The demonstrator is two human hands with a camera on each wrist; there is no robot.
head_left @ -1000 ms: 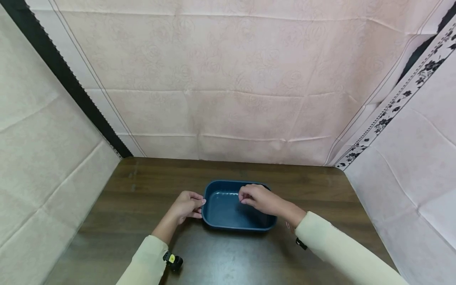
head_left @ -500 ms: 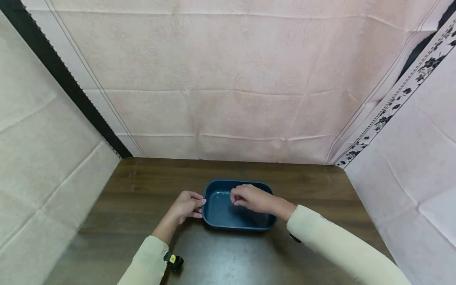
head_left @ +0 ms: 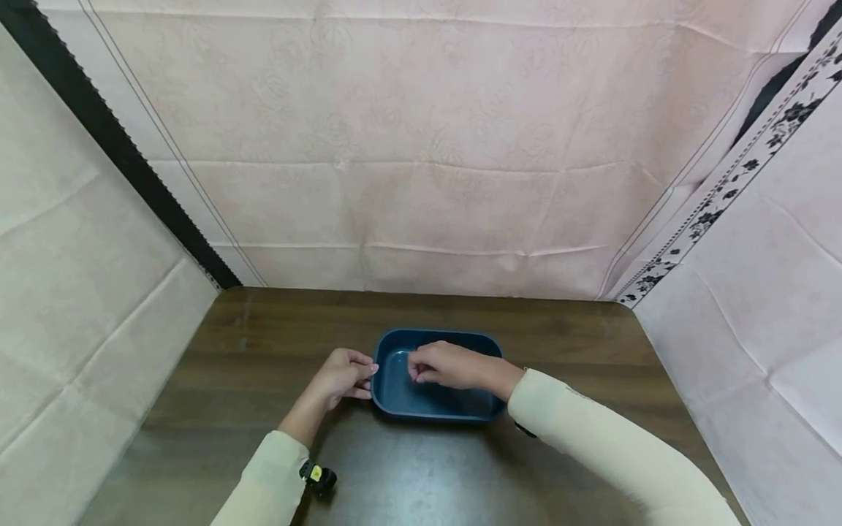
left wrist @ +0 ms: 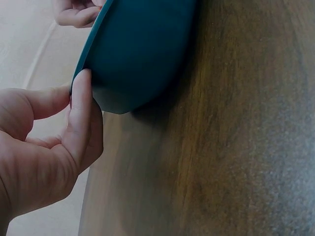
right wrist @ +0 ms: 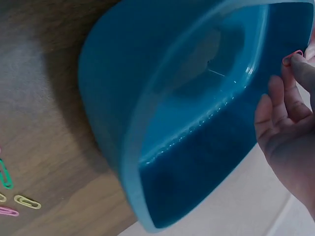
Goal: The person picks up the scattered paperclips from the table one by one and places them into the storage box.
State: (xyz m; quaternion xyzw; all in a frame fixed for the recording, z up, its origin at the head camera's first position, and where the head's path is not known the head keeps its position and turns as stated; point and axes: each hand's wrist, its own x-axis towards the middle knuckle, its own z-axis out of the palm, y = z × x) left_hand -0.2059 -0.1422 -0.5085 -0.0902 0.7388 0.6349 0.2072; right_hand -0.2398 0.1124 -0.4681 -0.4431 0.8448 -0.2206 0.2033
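Observation:
A blue plastic tub [head_left: 434, 418] with rounded corners stands on the wooden table. My left hand [head_left: 343, 376] pinches its left rim between thumb and fingers. In the left wrist view the fingertips [left wrist: 82, 86] lie on the outside of the tub wall. My right hand [head_left: 450, 365] is over the tub's inside, towards the left end. Between its thumb and index finger it pinches a red paper clip [right wrist: 286, 61], partly hidden by the fingertips. The tub's floor shows no objects in the right wrist view.
Loose paper clips lie on the table beside the tub in the right wrist view: a green one [right wrist: 6, 175], a yellow one [right wrist: 27, 202] and a pink one [right wrist: 9, 211] among them. Pale cloth walls [head_left: 421, 146] enclose the wooden table [head_left: 263, 394].
My right hand has moved left across the tub, towards my left hand. My left hand keeps its hold on the rim, and the tub has stayed put.

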